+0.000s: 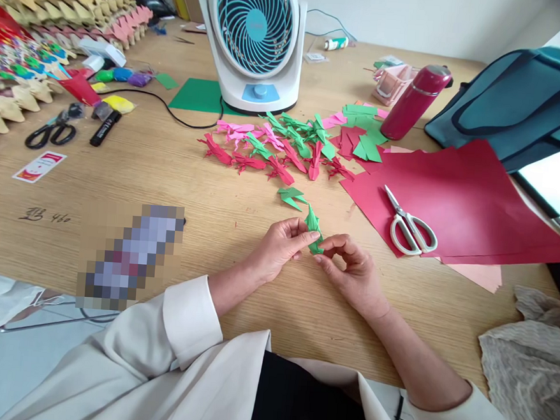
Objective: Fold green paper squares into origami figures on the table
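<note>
A small folded piece of green paper [313, 222] is held upright between both hands, above the wooden table. My left hand [283, 243] pinches its middle between thumb and fingers. At its lower end, the thumb and index fingertip of my right hand [352, 269] close on the paper's edge. Just beyond it lies another green folded piece [291, 197]. Farther back, several red folded figures [279, 169], pink ones [237, 132] and green ones [304, 135] are heaped together.
White-handled scissors [410, 229] rest on large red sheets [463, 197] at the right. A fan [259, 93] stands at the back, with a red bottle [415, 103] and a teal bag [508, 104] to its right. Black scissors [51, 131], a marker [105, 129] and a blurred object [133, 254] are left.
</note>
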The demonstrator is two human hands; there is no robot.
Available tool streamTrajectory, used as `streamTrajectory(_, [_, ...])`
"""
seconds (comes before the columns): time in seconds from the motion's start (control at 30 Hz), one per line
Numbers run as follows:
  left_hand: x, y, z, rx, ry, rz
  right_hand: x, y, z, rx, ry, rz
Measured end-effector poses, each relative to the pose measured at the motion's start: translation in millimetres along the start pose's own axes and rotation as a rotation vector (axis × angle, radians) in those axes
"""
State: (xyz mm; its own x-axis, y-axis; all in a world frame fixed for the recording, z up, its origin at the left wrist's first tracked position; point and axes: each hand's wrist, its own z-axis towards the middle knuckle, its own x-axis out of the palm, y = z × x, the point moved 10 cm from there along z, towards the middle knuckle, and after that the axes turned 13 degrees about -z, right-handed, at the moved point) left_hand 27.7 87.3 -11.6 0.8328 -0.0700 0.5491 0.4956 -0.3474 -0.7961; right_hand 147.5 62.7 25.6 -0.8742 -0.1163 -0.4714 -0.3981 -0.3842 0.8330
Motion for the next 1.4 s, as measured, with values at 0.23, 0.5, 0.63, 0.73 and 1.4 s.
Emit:
streamTrajectory(0.23, [0.9,1,0,0.015,-0.003,-0.001,0,-8,0,0.061,-0.019,0.070])
streamTrajectory(0.5, [2.6,1,0,0.025,0.017,0.011,3,-14,1,0.101,-0.006,0.179])
streamTrajectory(0.63, [0.6,-3,0,0.032,0.003,-0.027,12,-19,3,0.183,0.057,0.364])
streamTrajectory(0.73, [-0.4,-4,1,0.041,0.004,-0.035,18,-18,4,0.225,0.116,0.496])
streamTrajectory(1.4, [4.6,-12,1,0.131,0.052,0.075,24,-27,2,0.388,0.193,0.398])
